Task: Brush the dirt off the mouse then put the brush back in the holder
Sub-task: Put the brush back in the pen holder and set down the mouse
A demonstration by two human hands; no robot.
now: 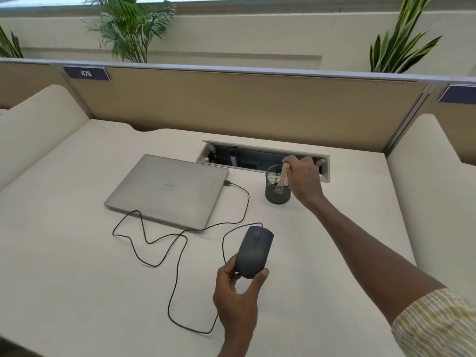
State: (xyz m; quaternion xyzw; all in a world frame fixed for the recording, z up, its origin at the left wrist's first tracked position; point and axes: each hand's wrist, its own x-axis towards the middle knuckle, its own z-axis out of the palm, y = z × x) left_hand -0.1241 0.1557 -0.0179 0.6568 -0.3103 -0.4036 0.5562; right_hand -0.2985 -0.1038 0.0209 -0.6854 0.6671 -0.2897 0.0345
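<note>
One dark grey corded mouse (253,252) is held above the near middle of the cream table (77,253), gripped between the left hand's (238,292) thumb and curled fingers. One wooden-handled brush (283,173) stands in the single black mesh holder (277,193) toward the far edge, the right hand (304,176) pinching its handle. One closed silver laptop (167,189) lies left of the holder, the mouse's black cable (177,266) looping before it.
</note>
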